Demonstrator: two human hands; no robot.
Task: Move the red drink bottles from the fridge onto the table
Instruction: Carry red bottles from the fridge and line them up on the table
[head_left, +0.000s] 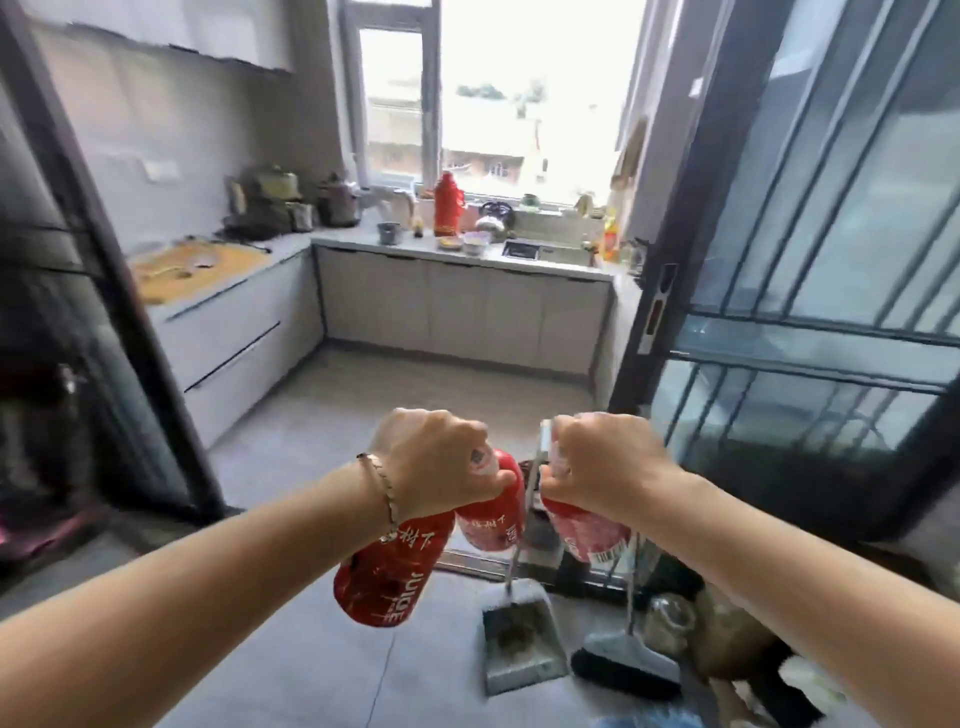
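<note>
My left hand (436, 462) grips two red drink bottles by their tops. One red bottle (387, 571) marked JUICE hangs down to the left, and a second red bottle (493, 512) hangs beside it. My right hand (602, 467) is closed on the top of a third red bottle (589, 530) with a barcode on its label. All three bottles dangle above the grey tiled floor in the lower middle of the view. Neither the fridge nor the table shows clearly.
A dustpan (519, 644) and a broom (623, 665) stand on the floor just below the bottles. A dark sliding door frame (670, 291) is at the right, another dark frame (119, 291) at the left. An L-shaped kitchen counter (467, 257) with a red thermos (448, 205) lies ahead.
</note>
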